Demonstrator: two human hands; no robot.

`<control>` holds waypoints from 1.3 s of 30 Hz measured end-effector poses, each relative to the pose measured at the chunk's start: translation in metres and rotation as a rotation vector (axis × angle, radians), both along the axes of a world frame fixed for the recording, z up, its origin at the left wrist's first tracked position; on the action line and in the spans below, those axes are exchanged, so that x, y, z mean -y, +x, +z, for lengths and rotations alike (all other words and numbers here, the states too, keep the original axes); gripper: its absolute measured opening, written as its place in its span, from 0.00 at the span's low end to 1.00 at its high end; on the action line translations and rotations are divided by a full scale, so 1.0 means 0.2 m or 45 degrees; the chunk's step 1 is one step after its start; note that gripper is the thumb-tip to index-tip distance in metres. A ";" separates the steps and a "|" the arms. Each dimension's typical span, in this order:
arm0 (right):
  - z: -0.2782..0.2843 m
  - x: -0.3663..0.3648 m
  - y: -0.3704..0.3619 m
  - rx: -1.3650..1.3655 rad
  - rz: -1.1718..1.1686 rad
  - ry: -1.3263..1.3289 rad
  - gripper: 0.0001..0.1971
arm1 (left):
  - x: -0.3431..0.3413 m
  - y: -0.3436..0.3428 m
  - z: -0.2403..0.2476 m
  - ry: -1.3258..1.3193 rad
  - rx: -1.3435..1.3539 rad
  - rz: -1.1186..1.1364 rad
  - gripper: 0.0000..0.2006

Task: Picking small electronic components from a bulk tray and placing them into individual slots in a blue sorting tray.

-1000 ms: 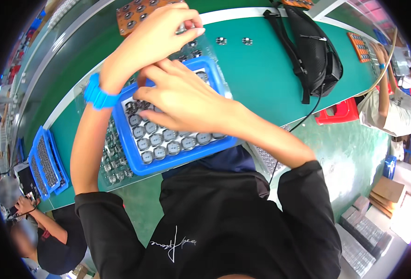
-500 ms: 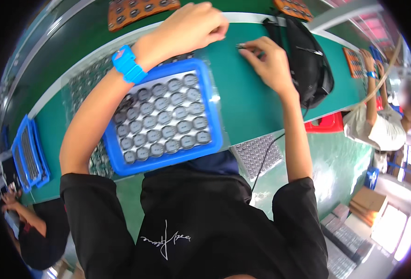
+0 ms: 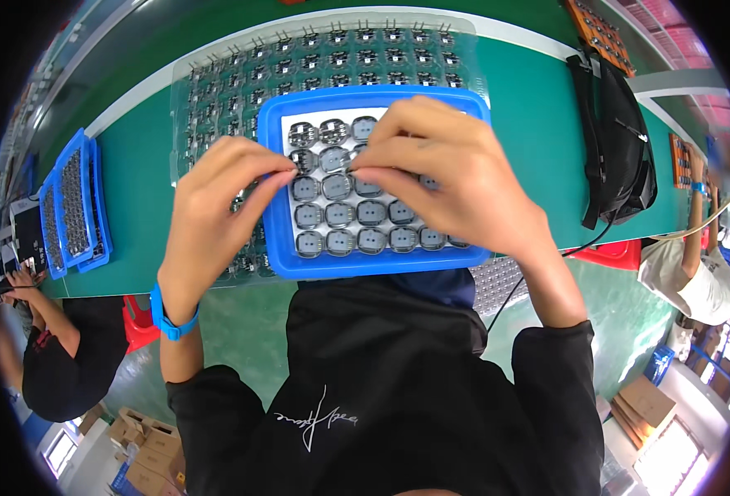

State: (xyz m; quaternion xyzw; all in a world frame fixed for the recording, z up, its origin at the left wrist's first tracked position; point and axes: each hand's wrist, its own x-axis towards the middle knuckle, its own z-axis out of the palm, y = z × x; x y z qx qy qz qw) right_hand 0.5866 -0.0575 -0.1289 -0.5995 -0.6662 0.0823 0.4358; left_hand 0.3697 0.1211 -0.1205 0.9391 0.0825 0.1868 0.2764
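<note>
You are in a workshop, a factory floor where small electronic parts are handled. Before you runs a long green-topped workbench (image 3: 538, 107), carrying a shallow blue rectangular plastic tray (image 3: 365, 269) with rows of round grey parts (image 3: 340, 216); just beyond, a clear plastic tray (image 3: 475, 70) bears ranks of small dark metallic components (image 3: 366, 58). To your left are more parts-filled blue trays (image 3: 100, 207). A person in a black top (image 3: 76, 355) works left of you, and a person in a pale top (image 3: 687, 283) right of you. Brown cardboard boxes (image 3: 156, 461) are piled near left on the glossy green floor (image 3: 245, 331).
</note>
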 end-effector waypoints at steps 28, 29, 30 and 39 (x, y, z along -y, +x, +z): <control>-0.09 -0.11 -0.10 0.231 -0.028 -0.037 0.08 | 0.01 0.00 -0.08 -0.094 -0.022 0.008 0.09; -0.09 -0.11 -0.10 0.239 -0.038 -0.053 0.08 | 0.01 0.01 -0.07 -0.095 -0.025 0.004 0.09; -0.10 -0.11 -0.10 0.236 -0.041 -0.055 0.08 | 0.01 0.02 -0.07 0.035 -0.012 -0.013 0.09; -0.09 -0.11 -0.17 0.331 -0.137 -0.108 0.07 | 0.04 0.04 -0.06 0.363 -0.031 0.012 0.09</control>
